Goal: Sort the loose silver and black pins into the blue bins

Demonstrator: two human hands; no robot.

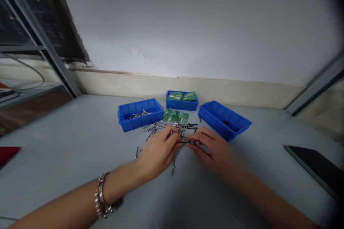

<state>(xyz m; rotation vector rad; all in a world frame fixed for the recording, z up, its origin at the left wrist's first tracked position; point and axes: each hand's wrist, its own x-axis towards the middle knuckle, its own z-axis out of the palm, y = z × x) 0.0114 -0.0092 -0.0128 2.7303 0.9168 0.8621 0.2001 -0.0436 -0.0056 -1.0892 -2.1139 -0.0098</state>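
My left hand (160, 147) is closed in a pinch at the near edge of a loose pile of silver rivets (161, 125). Facing it, my right hand (211, 146) has thumb and forefinger closed together. A thin black rivet (185, 142) bridges the two sets of fingertips, its ends partly hidden by them. Several more black rivets (191, 125) lie on the pile's right side. One long silver rivet (173, 170) points toward me below the hands. Fingers cover part of the pile.
Silver rivets lie in the left blue bin (139, 123), dark pieces in the right blue bin (215, 123). A back blue bin (182, 105) holds green packets; another green packet (176, 116) lies before it. A dark flat device (314, 168) rests at right, a red object (8, 154) at left.
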